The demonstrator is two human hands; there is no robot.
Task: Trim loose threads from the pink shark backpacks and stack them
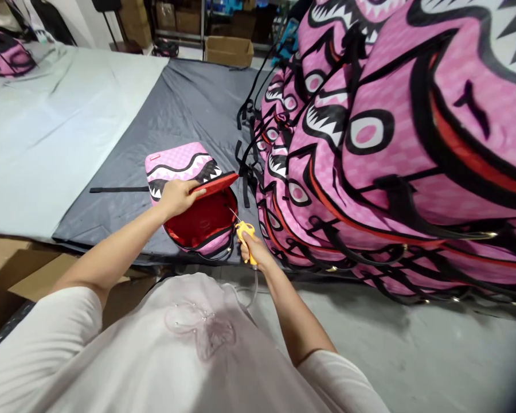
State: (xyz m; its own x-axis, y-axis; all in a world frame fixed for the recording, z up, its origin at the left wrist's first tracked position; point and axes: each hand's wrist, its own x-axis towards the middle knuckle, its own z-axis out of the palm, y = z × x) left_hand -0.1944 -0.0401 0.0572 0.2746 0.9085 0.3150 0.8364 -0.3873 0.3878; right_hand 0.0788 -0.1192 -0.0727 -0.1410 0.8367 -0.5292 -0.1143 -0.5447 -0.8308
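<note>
A pink backpack (181,158) with a shark-mouth print lies on the grey table cover, its main compartment unzipped so the red lining (204,218) shows. My left hand (178,198) grips the edge of its opened flap (217,183) and holds it up. In my right hand (253,249) is a yellow air blow gun (246,231), fingers wrapped round its handle. The gun's thin metal nozzle points into the open compartment from the right side. A clear hose hangs from the handle's lower end.
A tall heap of similar pink backpacks (370,189) fills the right side, straps (246,172) trailing towards the middle. Another pink bag (6,54) lies at the far left of the table (69,115). Cardboard boxes (229,51) stand behind the table and at lower left.
</note>
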